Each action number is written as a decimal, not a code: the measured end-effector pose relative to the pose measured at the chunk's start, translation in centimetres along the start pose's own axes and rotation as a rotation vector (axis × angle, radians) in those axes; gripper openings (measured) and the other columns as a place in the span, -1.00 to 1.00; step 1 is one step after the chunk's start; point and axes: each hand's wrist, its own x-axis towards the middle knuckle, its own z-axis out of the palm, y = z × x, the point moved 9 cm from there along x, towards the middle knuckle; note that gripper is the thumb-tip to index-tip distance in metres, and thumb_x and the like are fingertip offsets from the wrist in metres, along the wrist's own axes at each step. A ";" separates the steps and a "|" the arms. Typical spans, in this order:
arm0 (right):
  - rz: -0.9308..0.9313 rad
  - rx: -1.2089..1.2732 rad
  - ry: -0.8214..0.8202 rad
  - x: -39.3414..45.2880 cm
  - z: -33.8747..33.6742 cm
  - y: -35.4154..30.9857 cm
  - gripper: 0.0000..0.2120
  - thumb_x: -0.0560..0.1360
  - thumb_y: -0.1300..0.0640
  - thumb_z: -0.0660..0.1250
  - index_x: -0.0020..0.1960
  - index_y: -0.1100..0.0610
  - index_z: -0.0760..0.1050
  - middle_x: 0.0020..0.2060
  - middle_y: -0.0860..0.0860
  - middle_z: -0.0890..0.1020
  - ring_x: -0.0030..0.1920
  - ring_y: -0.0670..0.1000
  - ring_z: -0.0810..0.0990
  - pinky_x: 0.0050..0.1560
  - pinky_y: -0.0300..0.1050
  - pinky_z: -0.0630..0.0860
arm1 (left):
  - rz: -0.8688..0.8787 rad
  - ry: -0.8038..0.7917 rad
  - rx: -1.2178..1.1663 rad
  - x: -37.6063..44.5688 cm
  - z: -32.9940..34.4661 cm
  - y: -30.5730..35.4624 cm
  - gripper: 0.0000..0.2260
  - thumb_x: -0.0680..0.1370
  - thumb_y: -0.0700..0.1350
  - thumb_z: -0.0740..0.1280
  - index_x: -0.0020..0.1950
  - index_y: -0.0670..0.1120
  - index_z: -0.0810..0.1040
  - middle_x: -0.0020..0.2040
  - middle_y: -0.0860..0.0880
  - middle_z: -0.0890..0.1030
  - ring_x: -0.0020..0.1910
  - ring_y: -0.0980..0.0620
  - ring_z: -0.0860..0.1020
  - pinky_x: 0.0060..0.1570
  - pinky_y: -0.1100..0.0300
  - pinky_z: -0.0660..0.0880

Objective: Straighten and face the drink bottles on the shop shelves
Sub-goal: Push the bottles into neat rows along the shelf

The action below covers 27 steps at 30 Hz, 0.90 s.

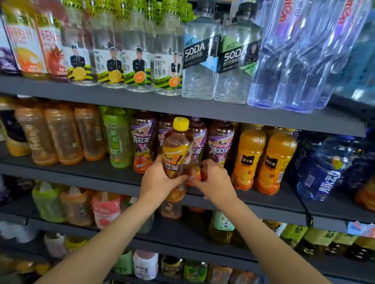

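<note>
My left hand (158, 179) grips the lower half of an iced-tea bottle (177, 145) with a yellow cap and a yellow label, held in front of the second shelf (72, 172). My right hand (213, 178) curls round the base of a purple-labelled iced-tea bottle (198, 151) standing on that shelf just behind. More purple-labelled tea bottles (220, 143) stand on either side, labels facing out.
Orange juice bottles (277, 159) stand right of the teas, a green tea bottle (117, 138) and amber bottles (58, 135) to the left. The upper shelf holds honey-water bottles (141, 59), soda water (199, 55) and tall water bottles (295, 52). Lower shelves carry several small bottles.
</note>
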 end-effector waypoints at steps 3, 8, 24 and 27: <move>-0.001 -0.026 0.058 0.5 0.0 -1.6 -0.71 0.48 0.03 0.36 0.03 0.24 0.48 -0.15 0.12 0.65 -0.16 0.12 0.63 -0.12 0.02 0.56 | -0.075 0.045 0.031 0.7 -1.9 -1.8 -0.44 0.30 0.00 0.56 0.21 -0.13 0.46 0.09 -0.09 0.61 0.10 -0.10 0.55 -0.01 0.15 0.43; -0.001 -0.035 -0.059 2.0 3.7 -4.4 -0.66 0.47 -0.03 0.38 -0.02 0.24 0.41 -0.17 0.17 0.62 -0.18 0.18 0.64 -0.19 0.10 0.60 | -0.122 0.051 0.122 2.9 -4.3 -4.0 -0.40 0.31 0.01 0.55 0.23 -0.17 0.43 0.12 -0.15 0.60 0.13 -0.16 0.55 0.03 0.05 0.47; 0.183 -0.318 -0.065 5.2 8.4 -4.1 -0.48 0.56 0.37 0.12 0.45 0.38 -0.02 0.21 0.23 0.51 0.22 0.17 0.53 0.10 -0.05 0.50 | -0.096 -0.109 0.161 7.6 -3.6 -5.8 -0.38 0.35 0.00 0.53 0.31 -0.15 0.38 0.22 -0.10 0.55 0.21 -0.09 0.50 0.08 0.17 0.39; 0.197 -0.303 -0.055 5.3 9.0 -3.9 -0.43 0.56 0.37 0.11 0.47 0.37 -0.10 0.22 0.23 0.50 0.22 0.17 0.52 0.13 -0.06 0.48 | -0.128 -0.104 0.156 8.6 -3.6 -6.3 -0.37 0.37 -0.03 0.51 0.34 -0.16 0.34 0.25 -0.13 0.53 0.24 -0.11 0.48 0.14 0.12 0.39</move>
